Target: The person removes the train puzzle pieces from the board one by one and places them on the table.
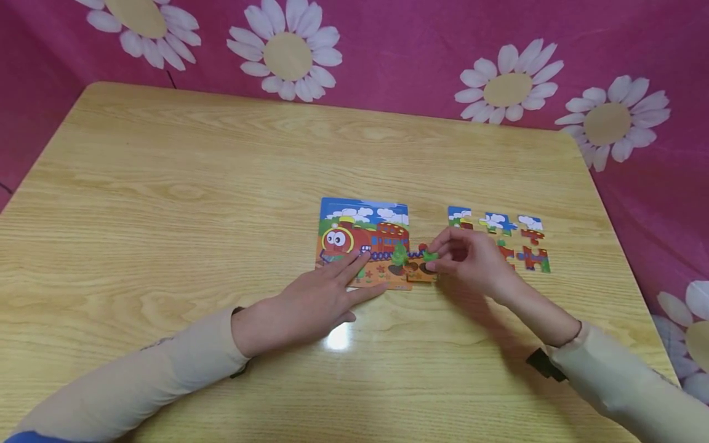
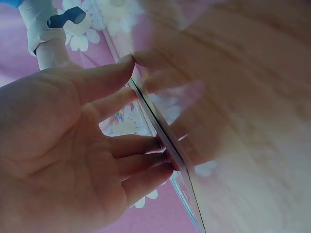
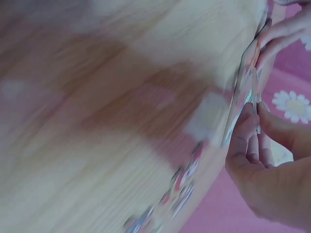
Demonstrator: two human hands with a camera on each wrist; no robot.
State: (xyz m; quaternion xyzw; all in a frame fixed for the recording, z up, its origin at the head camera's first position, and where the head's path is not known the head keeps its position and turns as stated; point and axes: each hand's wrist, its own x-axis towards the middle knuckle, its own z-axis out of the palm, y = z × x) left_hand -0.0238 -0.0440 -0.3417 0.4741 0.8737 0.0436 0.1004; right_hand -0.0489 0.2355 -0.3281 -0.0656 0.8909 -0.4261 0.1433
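Note:
A train picture puzzle board lies flat on the table, showing a red engine with a face. My left hand rests on its lower part, fingers stretched out over the picture. Seen from below in the left wrist view, the left hand's fingertips touch the board's edge area. Between thumb and fingers my right hand pinches a puzzle piece with orange ground and green on it. That piece overlaps or adjoins the board's right edge; exact contact cannot be told. In the right wrist view the pinched piece appears edge-on.
Several loose puzzle pieces lie to the right of the board, some partly hidden behind my right hand. The wooden table reaches to a pink cloth with white daisies at its far edge.

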